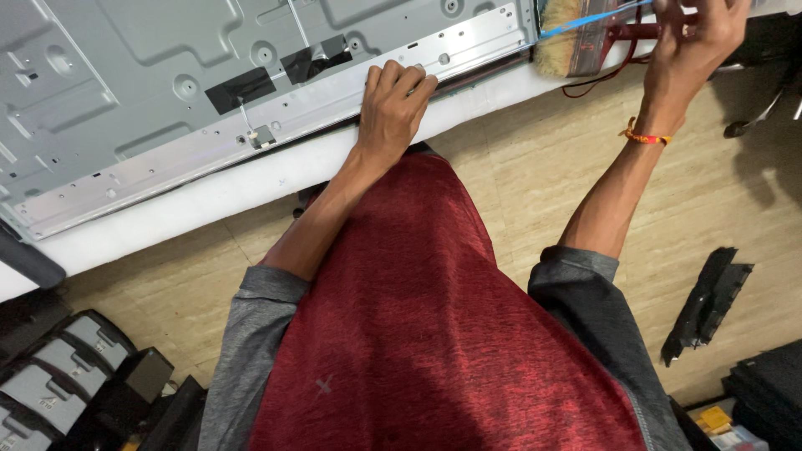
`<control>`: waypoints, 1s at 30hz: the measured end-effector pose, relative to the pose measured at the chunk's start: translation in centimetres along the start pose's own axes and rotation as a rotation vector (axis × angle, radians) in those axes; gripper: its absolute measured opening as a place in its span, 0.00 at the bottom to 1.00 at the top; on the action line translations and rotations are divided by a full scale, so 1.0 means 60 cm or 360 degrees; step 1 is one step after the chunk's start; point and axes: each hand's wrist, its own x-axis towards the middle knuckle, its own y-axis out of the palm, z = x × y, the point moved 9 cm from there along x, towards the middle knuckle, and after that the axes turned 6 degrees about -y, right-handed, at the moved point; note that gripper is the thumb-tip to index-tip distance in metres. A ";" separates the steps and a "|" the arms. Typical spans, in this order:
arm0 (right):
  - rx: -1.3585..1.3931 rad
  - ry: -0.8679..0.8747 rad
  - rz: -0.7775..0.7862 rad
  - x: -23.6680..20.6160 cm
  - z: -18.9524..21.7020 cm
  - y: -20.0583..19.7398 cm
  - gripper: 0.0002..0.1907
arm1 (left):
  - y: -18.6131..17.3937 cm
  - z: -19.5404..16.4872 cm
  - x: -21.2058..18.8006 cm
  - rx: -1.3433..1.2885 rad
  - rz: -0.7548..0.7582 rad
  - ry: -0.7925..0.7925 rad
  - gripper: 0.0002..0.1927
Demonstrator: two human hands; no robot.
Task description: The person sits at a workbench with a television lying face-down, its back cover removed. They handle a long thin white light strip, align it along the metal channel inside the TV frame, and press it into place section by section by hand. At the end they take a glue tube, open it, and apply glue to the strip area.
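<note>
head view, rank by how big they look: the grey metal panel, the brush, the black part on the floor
1. grey metal panel, by far the largest, cut off by the frame.
2. and 3. brush and black part look alike; the brush is partly cut off, so unsure.
</note>
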 end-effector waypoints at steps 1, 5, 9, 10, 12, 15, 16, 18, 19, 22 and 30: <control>0.0070 0.0069 -0.0017 -0.006 -0.014 -0.002 0.13 | 0.000 0.000 0.001 -0.0004 0.0003 0.0002 0.12; -0.0294 -0.0028 -0.0277 -0.018 -0.040 -0.029 0.10 | -0.002 -0.003 0.002 -0.0028 0.0007 -0.0003 0.12; -0.0185 0.0220 -0.0406 -0.031 -0.069 -0.032 0.15 | -0.003 -0.004 0.002 -0.0031 0.0014 0.0000 0.12; -0.0260 0.0214 -0.0381 -0.032 -0.064 -0.030 0.19 | -0.003 -0.004 0.002 -0.0027 0.0012 0.0002 0.12; -0.0612 -0.0158 -0.0336 -0.024 -0.005 -0.013 0.21 | -0.002 -0.003 0.002 -0.0015 0.0001 0.0007 0.12; -0.0622 -0.0048 -0.0140 -0.037 0.047 0.024 0.29 | 0.003 -0.001 0.000 0.0004 -0.0009 0.0001 0.12; -0.0540 0.0096 -0.0056 -0.038 0.054 0.036 0.32 | 0.005 -0.001 0.000 0.0014 -0.0013 -0.0003 0.12; -0.0516 0.0114 -0.0112 -0.028 0.090 0.041 0.27 | 0.007 -0.001 -0.002 0.0021 -0.0006 -0.0010 0.12; -0.0503 0.0120 -0.0143 -0.021 0.108 0.044 0.24 | 0.008 0.000 -0.002 0.0020 -0.0002 -0.0009 0.12; 0.0430 0.0396 -0.0029 -0.013 0.128 0.056 0.19 | 0.006 0.001 -0.002 0.0006 -0.0011 -0.0008 0.12; -0.0103 -0.0494 0.0776 -0.014 0.244 0.158 0.19 | 0.005 -0.001 0.000 -0.0003 0.0013 -0.0001 0.13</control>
